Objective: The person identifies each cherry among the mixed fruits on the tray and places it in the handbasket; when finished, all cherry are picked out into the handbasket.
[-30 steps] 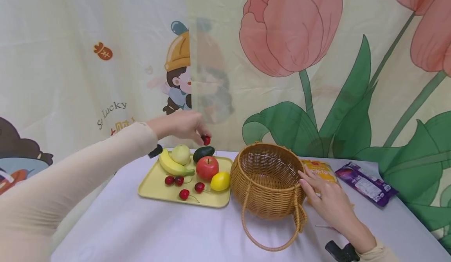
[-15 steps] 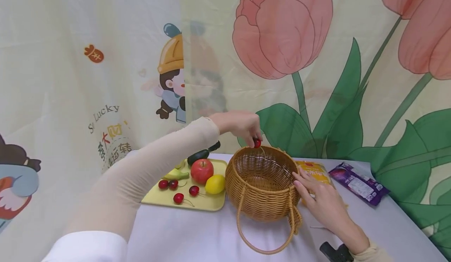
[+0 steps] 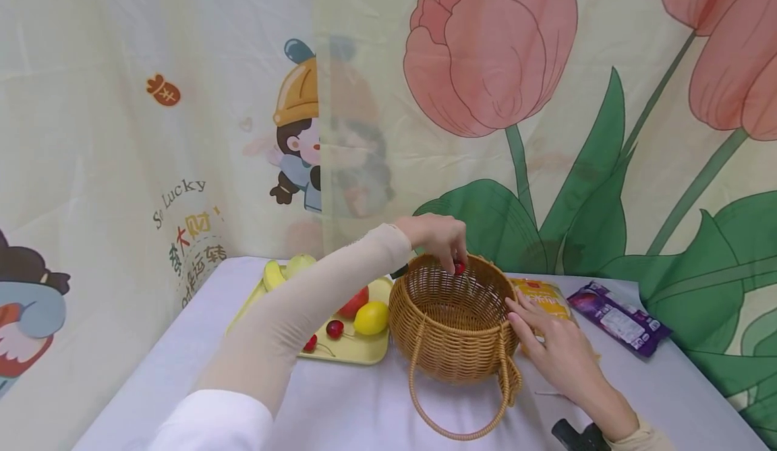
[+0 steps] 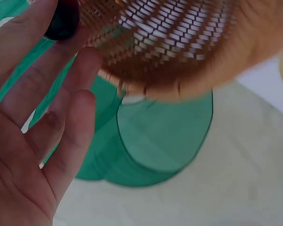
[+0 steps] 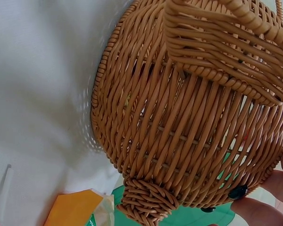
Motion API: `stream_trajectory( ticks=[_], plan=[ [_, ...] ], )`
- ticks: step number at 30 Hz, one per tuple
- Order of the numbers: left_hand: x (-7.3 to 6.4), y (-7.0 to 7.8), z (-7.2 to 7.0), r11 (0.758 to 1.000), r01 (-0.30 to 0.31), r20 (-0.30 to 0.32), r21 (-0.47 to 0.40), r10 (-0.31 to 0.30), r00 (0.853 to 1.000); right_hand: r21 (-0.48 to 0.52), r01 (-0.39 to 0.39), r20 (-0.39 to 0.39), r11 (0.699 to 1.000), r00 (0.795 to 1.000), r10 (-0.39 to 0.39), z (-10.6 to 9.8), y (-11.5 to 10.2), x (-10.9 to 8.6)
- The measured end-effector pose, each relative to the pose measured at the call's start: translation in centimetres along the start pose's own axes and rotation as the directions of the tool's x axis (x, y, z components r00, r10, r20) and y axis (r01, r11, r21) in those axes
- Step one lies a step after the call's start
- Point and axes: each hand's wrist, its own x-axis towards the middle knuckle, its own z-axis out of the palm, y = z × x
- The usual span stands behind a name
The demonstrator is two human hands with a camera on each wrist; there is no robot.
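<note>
Lying on the bench at the left is a yellow tray, partly covered by the stretched left arm in its beige sleeve. A banana and a pale green round fruit show at the tray's back left. Past the sleeve, two cherries with stems, a front cherry and a middle cherry, lie near a red apple, and a lemon sits at the right edge.

Next comes the left hand, pinching a dark red cherry between thumb and forefinger; its other fingers are spread and slightly bent. This cherry is at the mouth of the wicker basket, toward the back rim; whether it is below rim level I cannot tell. The basket stands upright just beside the tray, its handle hanging down in front.

On the basket's right side the right hand rests with nearly straight fingers touching the rim. Behind that hand lies a yellow-orange packet, and farthest right a purple packet.
</note>
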Motion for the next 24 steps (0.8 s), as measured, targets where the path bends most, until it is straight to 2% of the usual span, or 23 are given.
stream_trajectory(
  ticks=[9, 18, 22, 24],
  plan=[
    [2.1, 0.7, 2.5, 1.000, -0.017, -0.010, -0.013, 0.017, 1.000, -0.005, 0.002, 0.001, 1.000, 1.000, -0.002, 0.0, 0.1, 0.0],
    [3.2, 1.2, 4.3, 0.999, -0.031, -0.036, -0.036, 0.030, 0.999, -0.005, 0.007, -0.009, 1.000, 1.000, -0.008, -0.2, 0.2, 0.1],
    [3.7, 1.2, 5.6, 0.998, -0.045, -0.013, -0.054, 0.044, 0.999, 0.004, 0.001, -0.001, 1.000, 1.000, -0.001, -0.2, 0.1, 0.1],
    [3.9, 1.1, 6.1, 0.997, -0.031, -0.004, -0.073, 0.031, 1.000, 0.006, 0.002, 0.001, 1.000, 1.000, -0.002, -0.1, 0.2, 0.0]
  ],
)
